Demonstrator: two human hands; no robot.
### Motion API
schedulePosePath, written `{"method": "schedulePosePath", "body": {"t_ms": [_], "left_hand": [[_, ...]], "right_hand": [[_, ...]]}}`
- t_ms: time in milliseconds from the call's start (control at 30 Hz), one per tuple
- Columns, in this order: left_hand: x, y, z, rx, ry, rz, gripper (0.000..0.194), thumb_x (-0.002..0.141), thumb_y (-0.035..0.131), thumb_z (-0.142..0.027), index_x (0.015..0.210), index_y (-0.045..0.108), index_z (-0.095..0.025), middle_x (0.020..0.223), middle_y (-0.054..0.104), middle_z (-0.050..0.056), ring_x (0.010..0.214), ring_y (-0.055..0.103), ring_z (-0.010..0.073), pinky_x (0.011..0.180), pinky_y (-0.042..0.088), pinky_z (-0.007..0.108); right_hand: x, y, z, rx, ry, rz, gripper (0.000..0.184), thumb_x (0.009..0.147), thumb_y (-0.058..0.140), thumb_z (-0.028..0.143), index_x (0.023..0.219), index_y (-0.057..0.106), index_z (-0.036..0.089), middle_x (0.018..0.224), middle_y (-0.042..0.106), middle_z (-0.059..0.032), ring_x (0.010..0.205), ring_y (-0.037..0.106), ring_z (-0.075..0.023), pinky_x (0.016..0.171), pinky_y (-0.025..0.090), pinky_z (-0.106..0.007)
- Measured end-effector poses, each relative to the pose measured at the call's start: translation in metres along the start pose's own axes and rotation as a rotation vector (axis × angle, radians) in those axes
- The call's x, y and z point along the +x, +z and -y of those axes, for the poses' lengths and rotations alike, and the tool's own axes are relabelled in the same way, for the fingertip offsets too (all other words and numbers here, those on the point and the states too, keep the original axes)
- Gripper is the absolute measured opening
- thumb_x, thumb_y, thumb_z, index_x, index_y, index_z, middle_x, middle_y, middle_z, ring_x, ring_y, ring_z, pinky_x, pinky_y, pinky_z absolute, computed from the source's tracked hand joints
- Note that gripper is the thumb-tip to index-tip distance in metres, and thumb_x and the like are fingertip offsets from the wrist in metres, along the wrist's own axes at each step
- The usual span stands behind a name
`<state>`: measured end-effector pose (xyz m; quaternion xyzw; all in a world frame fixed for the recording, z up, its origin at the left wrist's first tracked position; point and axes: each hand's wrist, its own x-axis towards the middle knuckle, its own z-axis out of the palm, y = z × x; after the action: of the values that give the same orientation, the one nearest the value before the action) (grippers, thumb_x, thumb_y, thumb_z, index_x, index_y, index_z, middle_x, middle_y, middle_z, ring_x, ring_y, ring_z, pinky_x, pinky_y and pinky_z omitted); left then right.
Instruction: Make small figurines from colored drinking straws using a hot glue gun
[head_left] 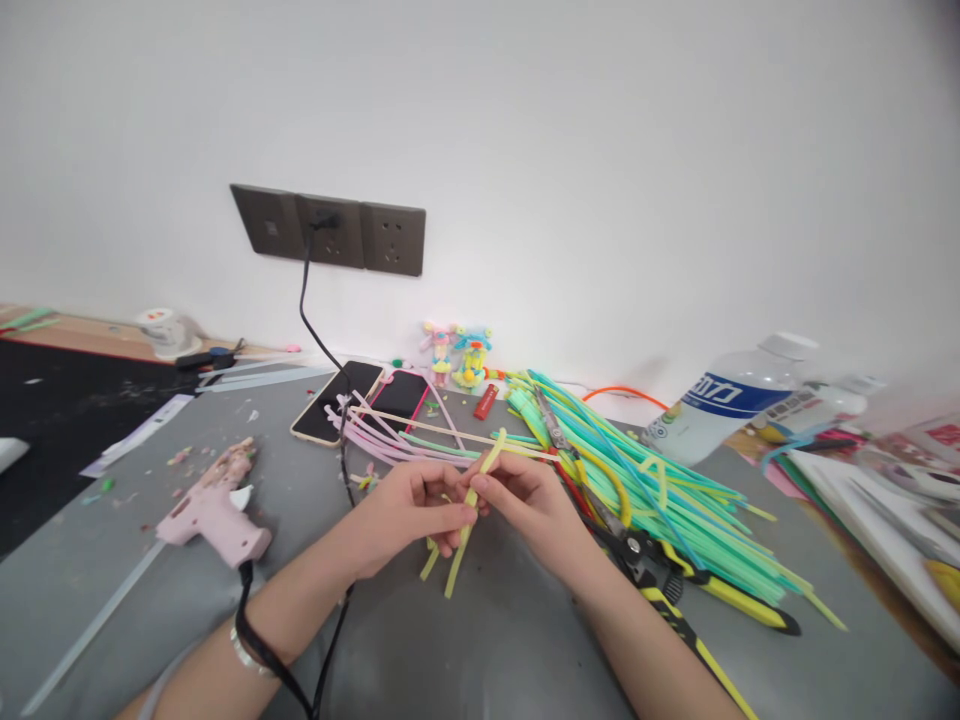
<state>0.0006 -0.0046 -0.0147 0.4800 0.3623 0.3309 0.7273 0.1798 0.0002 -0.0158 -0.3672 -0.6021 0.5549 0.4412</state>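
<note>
A yellow pipe cleaner (493,452) is pinched between both hands at the middle of the table, its upper end sticking up and its lower part slanting down toward me. My left hand (420,510) grips it between thumb and curled fingers. From the other side, my right hand (525,500) closes thumb and forefinger on it, just above the left thumb. Shorter yellow ends hang beneath the left fingers; whether they belong to the same piece I cannot tell. Pink pipe cleaners (382,440) lie just beyond my hands.
Green pipe cleaners (705,530) are heaped at right, with scissors (622,490) and yellow-black pliers (637,550). A pink glue gun (217,515) lies left, its black cord crossing my left wrist. Phones (341,400), two small figures (471,358) and a bottle (724,400) are near the wall.
</note>
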Motion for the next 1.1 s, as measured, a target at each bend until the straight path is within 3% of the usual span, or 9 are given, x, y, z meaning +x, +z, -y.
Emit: {"method": "schedulePosePath", "body": {"t_ms": [567, 967, 1100], "left_hand": [[-0.0001, -0.0010, -0.0003, -0.037, -0.045, -0.002, 0.027, 0.078, 0.077, -0.038, 0.072, 0.066, -0.014, 0.061, 0.066, 0.001, 0.051, 0.060, 0.0082, 0.052, 0.051, 0.018], [0.0000, 0.0031, -0.0024, -0.087, 0.009, -0.039, 0.030, 0.075, 0.079, -0.040, 0.072, 0.063, -0.015, 0.062, 0.067, 0.001, 0.054, 0.063, 0.0099, 0.056, 0.052, 0.020], [-0.0004, 0.0039, -0.0038, -0.106, 0.031, -0.070, 0.032, 0.075, 0.080, -0.039, 0.071, 0.060, -0.015, 0.061, 0.065, -0.001, 0.056, 0.064, 0.0098, 0.057, 0.051, 0.019]], "right_hand": [[0.0006, -0.0035, -0.0009, -0.121, -0.047, 0.002, 0.027, 0.088, 0.068, 0.045, 0.082, 0.066, 0.018, 0.073, 0.062, -0.0009, 0.068, 0.056, -0.0154, 0.063, 0.046, -0.027], [0.0000, -0.0025, 0.0018, -0.121, -0.044, -0.004, 0.029, 0.091, 0.063, 0.046, 0.081, 0.063, 0.019, 0.074, 0.061, -0.0012, 0.068, 0.057, -0.0156, 0.063, 0.048, -0.028], [-0.0012, -0.0021, 0.0011, -0.183, -0.132, -0.022, 0.023, 0.094, 0.061, 0.039, 0.082, 0.063, 0.019, 0.078, 0.061, -0.0019, 0.071, 0.057, -0.0161, 0.065, 0.047, -0.028]]}}
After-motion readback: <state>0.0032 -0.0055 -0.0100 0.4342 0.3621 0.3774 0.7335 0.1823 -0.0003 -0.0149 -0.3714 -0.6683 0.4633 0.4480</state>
